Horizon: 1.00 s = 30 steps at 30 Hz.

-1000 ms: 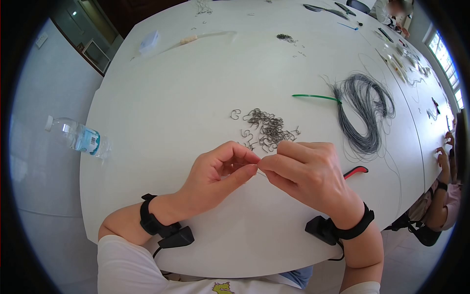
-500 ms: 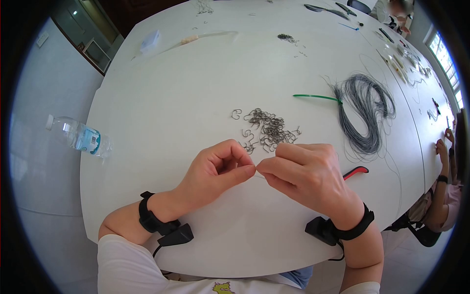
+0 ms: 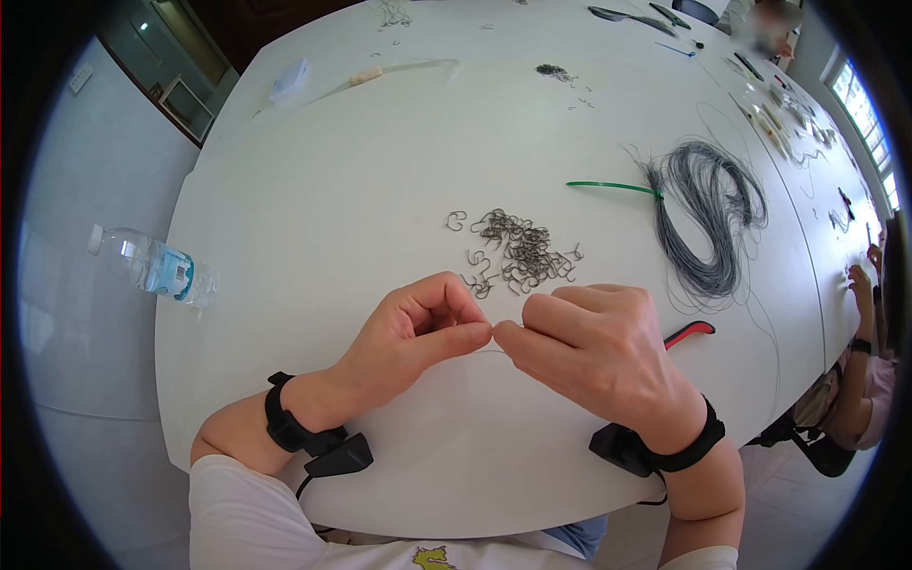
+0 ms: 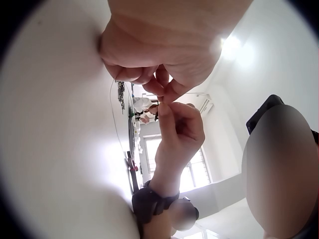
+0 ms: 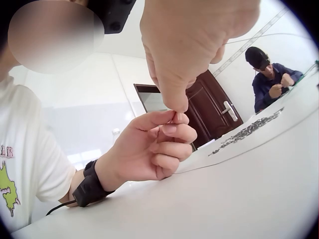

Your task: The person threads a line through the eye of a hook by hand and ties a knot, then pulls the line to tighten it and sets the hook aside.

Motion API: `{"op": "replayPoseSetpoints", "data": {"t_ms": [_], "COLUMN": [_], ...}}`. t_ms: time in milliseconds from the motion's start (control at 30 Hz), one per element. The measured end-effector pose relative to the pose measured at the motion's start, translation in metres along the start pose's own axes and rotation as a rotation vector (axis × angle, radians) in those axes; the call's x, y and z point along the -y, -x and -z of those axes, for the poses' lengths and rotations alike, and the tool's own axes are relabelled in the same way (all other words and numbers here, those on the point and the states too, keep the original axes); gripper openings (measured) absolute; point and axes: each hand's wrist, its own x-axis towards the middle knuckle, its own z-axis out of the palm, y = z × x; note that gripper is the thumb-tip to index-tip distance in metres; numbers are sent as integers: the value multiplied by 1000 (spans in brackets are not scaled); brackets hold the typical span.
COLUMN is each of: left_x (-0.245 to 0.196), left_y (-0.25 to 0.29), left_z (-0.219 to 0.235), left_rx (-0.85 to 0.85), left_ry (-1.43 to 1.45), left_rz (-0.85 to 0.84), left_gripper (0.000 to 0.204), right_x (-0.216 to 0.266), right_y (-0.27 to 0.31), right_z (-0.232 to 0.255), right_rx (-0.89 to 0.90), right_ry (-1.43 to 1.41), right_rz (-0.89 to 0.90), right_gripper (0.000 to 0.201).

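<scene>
Head view shows the white counter (image 3: pixel 313 218) filling most of the frame, its near edge cut off by the person's arms and white shirt. Toward the right edge of the counter lies a coil of grey wire (image 3: pixel 708 214) with a green tie (image 3: pixel 608 186) at its top. A plastic water bottle (image 3: pixel 152 267) lies beyond the left edge, not on the counter. Near the middle of the counter sits a pile of small metal hooks (image 3: pixel 518 249), just beyond the knuckles. A red-and-black tool handle (image 3: pixel 692 331) pokes out from behind the right hand, the rest hidden.

Both hands meet above the near middle of the counter. The left hand (image 3: pixel 413 332) pinches thumb against forefinger, and the right hand (image 3: pixel 589 347) does the same, fingertips touching. Between them runs a thin wire (image 5: pixel 219 160), trailing down to the counter in the right wrist view; whatever sits inside the pinch itself is too small to make out.
</scene>
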Motion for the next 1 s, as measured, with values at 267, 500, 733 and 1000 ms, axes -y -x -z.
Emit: {"op": "replayPoseSetpoints", "data": {"t_ms": [267,500,733,1000], "left_x": [-7,8,-4,-19], "left_y": [0,-7,-1,8], "left_z": [1,3,2,-11], "left_rx": [7,-9,-47,-100], "left_ry": [-41,-154,-133,-240], "left_rz": [93,-52,-139,-230], "left_gripper": [10,9,9,7], "right_x": [-4,-9,-5,-10], "right_y": [1,2,-3,-4], "right_z": [-2,-8,4,25], "right_rx": [-5,-4,54,-15], "right_ry": [-22,-124,-578,-772], "right_rz": [-23,-89,-425,-510], "right_gripper": [13,14,13,11]}}
